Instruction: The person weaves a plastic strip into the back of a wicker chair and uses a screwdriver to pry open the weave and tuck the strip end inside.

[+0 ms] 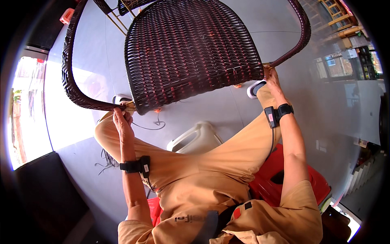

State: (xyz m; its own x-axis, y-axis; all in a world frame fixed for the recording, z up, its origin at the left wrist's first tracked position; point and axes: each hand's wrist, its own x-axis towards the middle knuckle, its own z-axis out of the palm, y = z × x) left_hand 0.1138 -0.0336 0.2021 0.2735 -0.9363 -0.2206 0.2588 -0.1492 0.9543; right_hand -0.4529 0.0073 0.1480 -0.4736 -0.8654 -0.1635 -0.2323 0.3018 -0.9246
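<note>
A dark brown wicker chair (191, 49) with reddish strands woven through it is in front of me, between and beyond my knees. Its left wrapped armrest (70, 69) and right wrapped armrest (304, 30) curve out from the woven panel. My left hand (124, 120) is closed around the near left corner, where the armrest meets a bare tan frame end. At the near right corner, my right hand (273, 81) grips the frame beside another bare joint; its fingertips are partly hidden. Small orange-red bits show under the near woven edge.
A pale plastic piece (203, 137) with an opening lies on the floor between my legs. I sit on a red plastic seat (315, 185). Loose dark strands (107, 158) lie by my left leg. Wooden furniture (335, 14) stands far right; a bright doorway (28, 110) is at left.
</note>
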